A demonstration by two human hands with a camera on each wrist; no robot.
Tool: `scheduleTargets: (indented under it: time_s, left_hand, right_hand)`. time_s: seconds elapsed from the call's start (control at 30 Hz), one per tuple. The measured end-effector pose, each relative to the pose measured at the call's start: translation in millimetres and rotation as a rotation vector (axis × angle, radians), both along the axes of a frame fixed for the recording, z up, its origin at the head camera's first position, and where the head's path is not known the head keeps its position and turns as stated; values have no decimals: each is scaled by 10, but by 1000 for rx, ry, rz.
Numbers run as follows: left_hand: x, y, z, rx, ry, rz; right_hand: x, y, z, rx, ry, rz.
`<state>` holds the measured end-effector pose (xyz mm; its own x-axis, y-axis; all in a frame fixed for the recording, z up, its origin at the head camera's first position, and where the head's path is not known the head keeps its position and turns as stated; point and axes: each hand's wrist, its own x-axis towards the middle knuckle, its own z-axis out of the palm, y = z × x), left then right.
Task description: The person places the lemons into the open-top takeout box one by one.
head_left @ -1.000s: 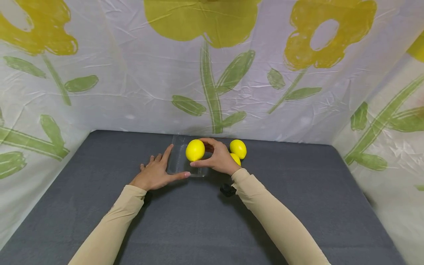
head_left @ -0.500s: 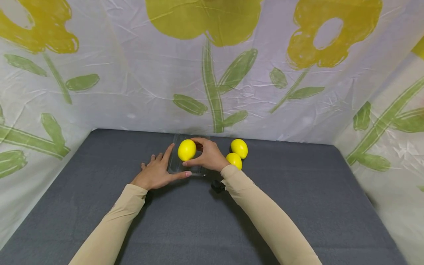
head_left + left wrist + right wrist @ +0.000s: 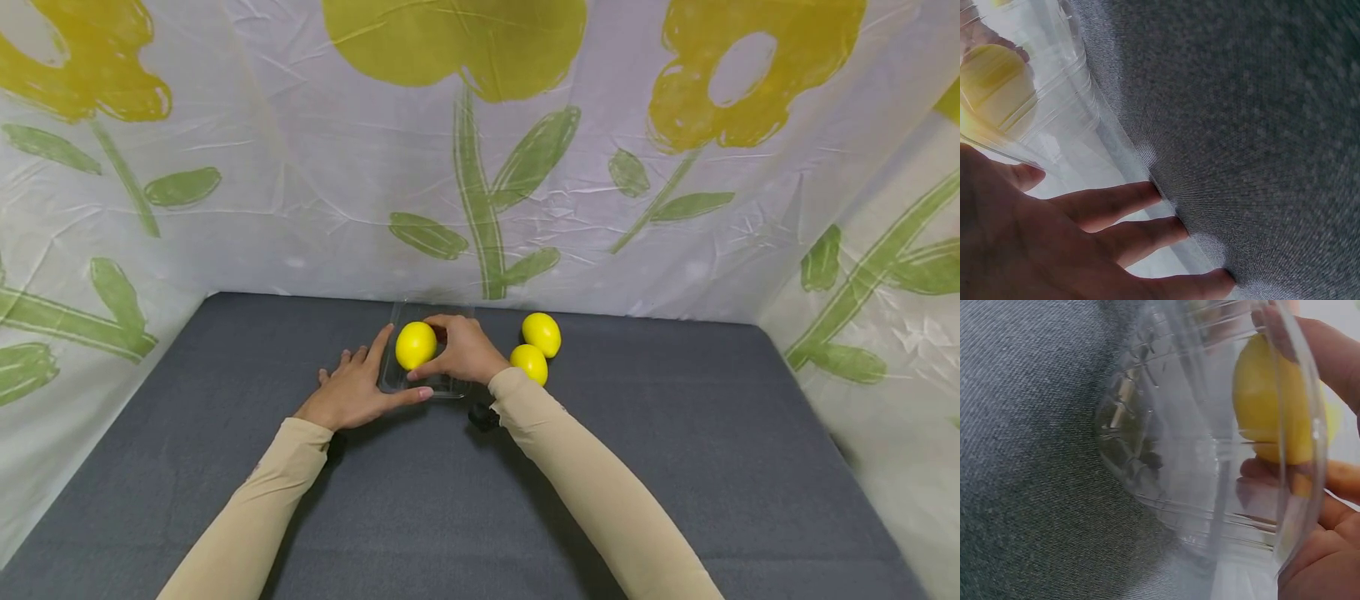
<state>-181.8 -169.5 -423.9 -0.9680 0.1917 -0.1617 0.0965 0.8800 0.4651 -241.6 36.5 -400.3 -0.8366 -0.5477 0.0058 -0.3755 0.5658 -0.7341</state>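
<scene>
Now a smooth yellow lemon [image 3: 415, 346] sits in the right hand [image 3: 465, 348], partly down inside a clear, ridged plastic container [image 3: 1179, 444].
Its thumb and fingers curl round the fruit, pinching it from both sides; the left hand [image 3: 352, 392] lies spread along the container's left side, fingers straight and apart, fingertips down by the dark grey cloth [image 3: 675, 433], where two more lemons [image 3: 528, 365] rest beside the right wrist.

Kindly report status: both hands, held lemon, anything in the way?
Right hand pinches lemon over or inside clear plastic container. Left hand spread against it. No obstruction visible.
</scene>
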Motion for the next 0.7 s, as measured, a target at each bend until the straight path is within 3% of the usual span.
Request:
scheduleTargets:
  time_s: [0.37, 0.7]
  left_hand:
    - [14, 7, 27, 0, -10, 2]
    - [10, 2, 21, -9, -15, -1]
  right_hand:
    - [32, -51, -35, 77, 72, 14]
    - [50, -38, -27, 59, 41, -9]
